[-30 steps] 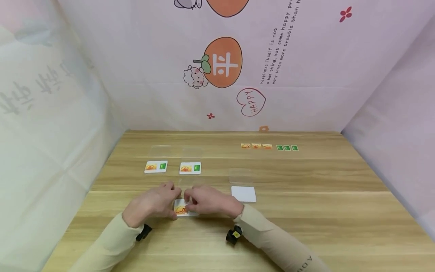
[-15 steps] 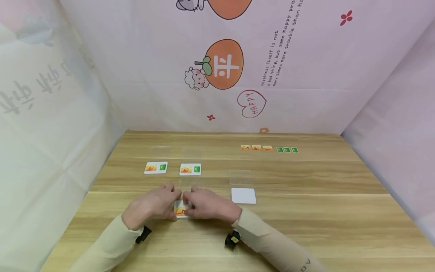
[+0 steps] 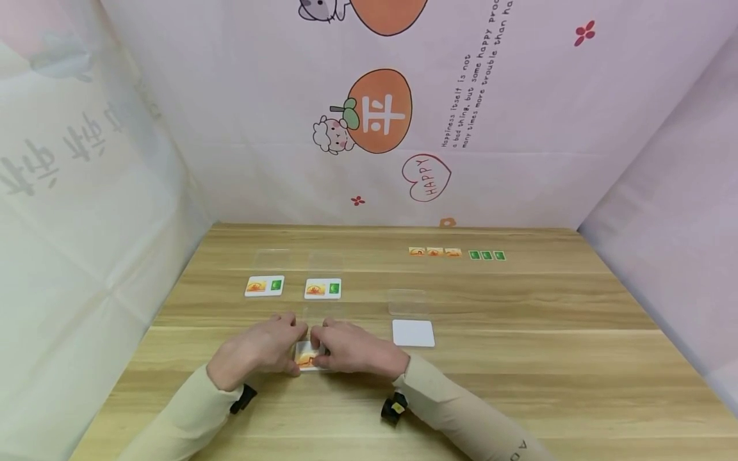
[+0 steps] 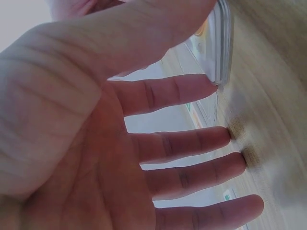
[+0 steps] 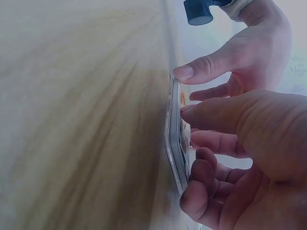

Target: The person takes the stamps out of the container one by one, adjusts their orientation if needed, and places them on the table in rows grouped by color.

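In the head view, a white card (image 3: 302, 365) bearing an orange picture piece (image 3: 306, 357) lies between both hands. At its left side, my left hand (image 3: 259, 346) holds the edge between thumb and index finger; the left wrist view shows the other fingers straight, tips on the table. A clear plastic layer (image 5: 169, 143) underlies the card in the right wrist view. My right hand (image 3: 353, 347) covers the card's right half, its thumb and index tip seeming to pinch the piece's right edge. Its other fingers curl beside the card's right edge. What lies beneath is hidden.
Two white cards, a left one (image 3: 264, 286) and a right one (image 3: 323, 289), each carry orange and green pieces. A blank white card (image 3: 413, 333) lies right. Clear sheets (image 3: 407, 302) lie behind the cards. Loose orange pieces (image 3: 435, 252) and green pieces (image 3: 487, 255) line the back.
The right hand has shifted slightly left over the card, covering more of it. The left hand keeps its hold. The whole view has moved slightly down.
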